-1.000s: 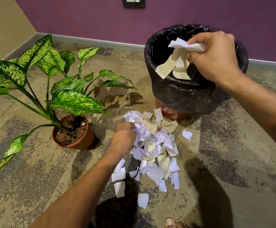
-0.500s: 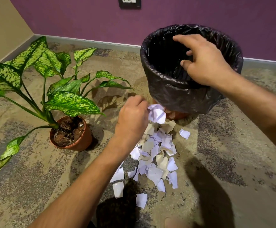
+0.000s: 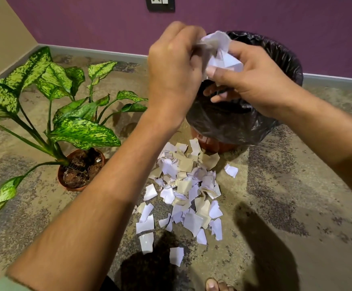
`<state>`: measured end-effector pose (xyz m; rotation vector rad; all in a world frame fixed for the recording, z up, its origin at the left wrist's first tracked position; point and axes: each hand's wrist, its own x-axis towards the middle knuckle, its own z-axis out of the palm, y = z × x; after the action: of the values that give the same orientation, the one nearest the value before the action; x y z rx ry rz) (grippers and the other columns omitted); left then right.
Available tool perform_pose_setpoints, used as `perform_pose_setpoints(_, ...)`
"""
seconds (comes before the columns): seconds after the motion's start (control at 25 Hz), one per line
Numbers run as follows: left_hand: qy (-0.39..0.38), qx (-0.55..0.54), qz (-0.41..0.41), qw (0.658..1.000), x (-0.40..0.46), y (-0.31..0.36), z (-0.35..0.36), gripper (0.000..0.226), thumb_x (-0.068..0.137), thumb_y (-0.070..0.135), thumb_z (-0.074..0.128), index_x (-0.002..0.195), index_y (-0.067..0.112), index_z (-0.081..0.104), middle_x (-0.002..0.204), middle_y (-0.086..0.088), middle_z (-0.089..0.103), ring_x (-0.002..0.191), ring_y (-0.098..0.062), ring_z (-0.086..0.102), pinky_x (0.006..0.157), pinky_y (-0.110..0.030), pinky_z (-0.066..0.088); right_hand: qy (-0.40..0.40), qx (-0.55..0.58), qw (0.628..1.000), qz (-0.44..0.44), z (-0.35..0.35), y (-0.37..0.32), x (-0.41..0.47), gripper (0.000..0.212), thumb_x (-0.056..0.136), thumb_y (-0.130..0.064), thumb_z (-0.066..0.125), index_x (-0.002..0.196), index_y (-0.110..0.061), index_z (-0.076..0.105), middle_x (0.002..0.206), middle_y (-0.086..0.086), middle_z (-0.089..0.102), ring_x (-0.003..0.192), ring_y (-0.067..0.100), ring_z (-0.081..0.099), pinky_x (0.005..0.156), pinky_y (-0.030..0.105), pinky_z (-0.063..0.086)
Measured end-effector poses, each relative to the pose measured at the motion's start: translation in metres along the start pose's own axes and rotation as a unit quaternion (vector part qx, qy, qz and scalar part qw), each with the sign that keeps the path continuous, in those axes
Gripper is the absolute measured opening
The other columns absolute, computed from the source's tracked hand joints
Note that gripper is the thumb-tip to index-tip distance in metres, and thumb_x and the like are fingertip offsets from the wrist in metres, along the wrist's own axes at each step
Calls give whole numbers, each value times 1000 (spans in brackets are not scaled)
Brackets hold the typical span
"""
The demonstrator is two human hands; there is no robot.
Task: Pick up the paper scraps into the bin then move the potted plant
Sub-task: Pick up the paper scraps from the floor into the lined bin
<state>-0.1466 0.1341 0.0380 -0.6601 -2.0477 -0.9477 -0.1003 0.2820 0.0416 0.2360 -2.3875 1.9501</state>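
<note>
the left hand (image 3: 175, 68) has come up from the pile since a second ago and now sits at the bin (image 3: 276, 59), at about 12 o'clock in the view, its fingers curled round a wad (image 3: 219, 51) of scraps. the right hand (image 3: 252, 85), which half a second ago hovered spread and empty over the bin, now meets it at 1 o'clock, thumb and fingers pinching the same wad from the other side. both hands hold it over the near rim, so this handful looks about to drop in; it is not yet in.

the pile (image 3: 187, 185) on the floor (image 3: 297, 206), at 6 o'clock from the bin, is thinner at its top edge than a second ago but most of it is left, with loose pieces trailing toward the foot (image 3: 215, 285). several more handfuls seem needed.

the plant (image 3: 80, 169) stands at 9 o'clock, untouched, its pot just beside the pile; moving it comes later.
</note>
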Motion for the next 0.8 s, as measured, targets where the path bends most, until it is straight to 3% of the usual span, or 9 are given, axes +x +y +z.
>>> perform_pose_setpoints(0.16,-26,-41,-48,998,5,0,13,30,77,7,68,107,11,69,99,1,71,87,-3,61,75,-6,45,127,40,991,22,-13,5,8,12,95,-5,60,94,-13,68,78,4,73,61,16,68,60,19,59)
perform_pose_setpoints(0.32,-73,-66,-145,985,4,-7,21,23,76,9,71,98,17,71,89,11,69,79,-1,59,68,-9,47,215,-50,975,29,-34,18,12,18,93,-6,60,86,-20,68,82,3,72,57,15,68,59,23,58)
perform_pose_setpoints(0.44,-126,-72,-196,970,5,-13,30,21,77,10,73,96,18,71,84,14,67,79,-1,61,72,-14,51,241,-200,948,59,-50,28,17,13,88,-18,66,99,-21,71,92,8,75,73,20,72,71,34,60)
perform_pose_setpoints(0.56,-190,-96,-192,958,8,-7,36,43,78,15,76,120,17,64,113,7,68,107,-6,61,95,-18,48,199,-359,908,84,-52,29,16,51,79,-36,75,127,-28,60,110,-5,69,100,18,64,94,35,51)
perform_pose_setpoints(0.64,-217,-106,-175,955,8,-2,34,55,79,15,75,131,18,56,127,5,62,119,-6,54,100,-12,40,192,-385,901,59,-47,27,16,63,78,-39,75,136,-29,52,122,-6,64,109,21,61,101,42,48)
perform_pose_setpoints(0.8,-210,-166,-177,947,-20,11,13,55,81,4,69,132,15,53,131,5,58,120,-2,50,104,-20,42,208,-384,899,-35,-32,22,12,48,85,-30,65,132,-27,56,121,-7,64,106,14,61,96,41,52)
